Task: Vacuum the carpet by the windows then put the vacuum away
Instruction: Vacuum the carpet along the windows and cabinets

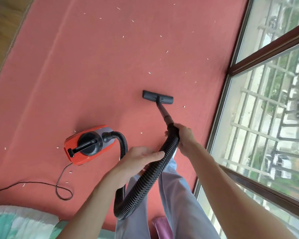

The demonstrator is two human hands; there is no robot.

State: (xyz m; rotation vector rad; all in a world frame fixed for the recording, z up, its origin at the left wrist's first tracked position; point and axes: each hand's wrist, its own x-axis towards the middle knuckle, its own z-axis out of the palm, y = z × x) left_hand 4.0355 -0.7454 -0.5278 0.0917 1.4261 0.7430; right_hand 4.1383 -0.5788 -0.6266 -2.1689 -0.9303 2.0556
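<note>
An orange and black canister vacuum [88, 144] sits on the red carpet [93, 66]. Its ribbed black hose [145, 180] loops down and back up to a black wand [164, 112]. The wand ends in a flat floor nozzle [157, 97] resting on the carpet. My right hand [183, 137] grips the top of the wand where the hose joins. My left hand [141, 161] holds the hose lower down. White scraps [149, 72] lie scattered over the carpet, mostly beyond the nozzle.
Tall windows [269, 104] with dark frames run along the right edge of the carpet. The vacuum's black cord [59, 185] trails in a loop to the left. Wooden floor [2, 23] shows at the far left. Pale bedding [16, 223] lies at the bottom left. My legs stand below the hose.
</note>
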